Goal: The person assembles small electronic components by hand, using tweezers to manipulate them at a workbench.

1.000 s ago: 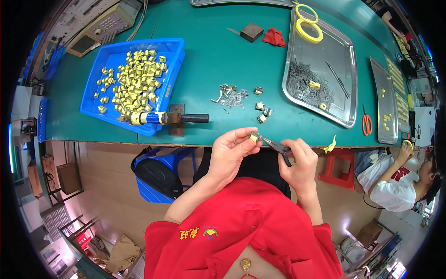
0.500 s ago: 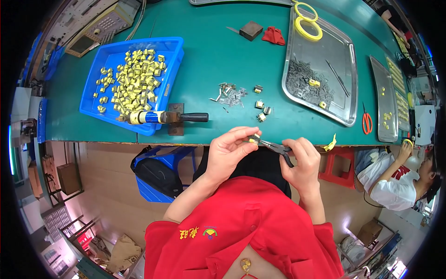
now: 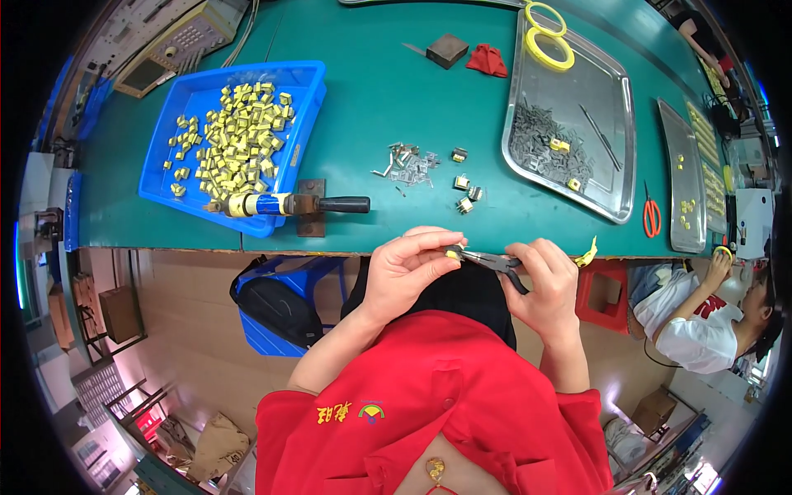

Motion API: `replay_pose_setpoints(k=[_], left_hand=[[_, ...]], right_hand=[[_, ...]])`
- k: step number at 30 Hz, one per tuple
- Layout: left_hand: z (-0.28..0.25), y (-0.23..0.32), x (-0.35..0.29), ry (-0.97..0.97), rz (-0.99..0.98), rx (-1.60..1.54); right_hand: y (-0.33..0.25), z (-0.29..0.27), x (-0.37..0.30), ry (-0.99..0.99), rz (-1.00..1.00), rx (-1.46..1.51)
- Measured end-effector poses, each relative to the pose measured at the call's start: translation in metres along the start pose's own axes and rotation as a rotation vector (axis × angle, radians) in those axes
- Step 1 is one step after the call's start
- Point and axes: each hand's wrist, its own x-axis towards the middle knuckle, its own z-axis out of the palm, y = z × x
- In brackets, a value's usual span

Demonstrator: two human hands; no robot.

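Observation:
Between the thumb and fingers of my left hand (image 3: 407, 272) is a small yellow-taped transformer (image 3: 452, 252), partly hidden by the fingertips. My right hand (image 3: 544, 285) is closed round dark-handled pliers (image 3: 497, 262). Their jaws point left and meet the transformer, though I cannot tell whether they grip it. Both hands are just in front of the table's near edge. Beyond them on the green tabletop stand several similar transformers (image 3: 464, 182), beside a loose pile of small metal pieces (image 3: 410, 165).
At left, a blue bin (image 3: 318, 82) holds many yellow-taped parts; a black-handled tool (image 3: 289, 205) lies over its near edge. A metal tray (image 3: 569, 202) with dark pieces, tweezers and yellow tape rolls is at right. Red-handled scissors (image 3: 652, 219) lie past it. Another person (image 3: 701, 322) works far right.
My right hand and the pliers have shifted slightly right. My left hand keeps its pinch on the transformer, which looks slightly turned.

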Motion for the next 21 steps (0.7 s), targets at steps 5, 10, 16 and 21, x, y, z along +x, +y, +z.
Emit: replay_pose_setpoints(k=[5, 10, 16, 21], left_hand=[[-0.001, 0.001, 0.000, -0.008, 0.012, 0.048], [-0.001, 0.003, 0.001, -0.018, 0.031, 0.088], [-0.005, 0.008, 0.001, -0.045, 0.073, 0.294], [0.000, 0.022, 0.004, -0.098, 0.241, 0.596]], right_hand=[[0.001, 0.000, 0.000, -0.011, -0.003, 0.014], [0.000, -0.002, 0.000, -0.027, 0.005, 0.020], [0.000, -0.007, 0.002, -0.029, -0.056, -0.046], [0.000, -0.010, 0.003, -0.040, -0.091, -0.095]])
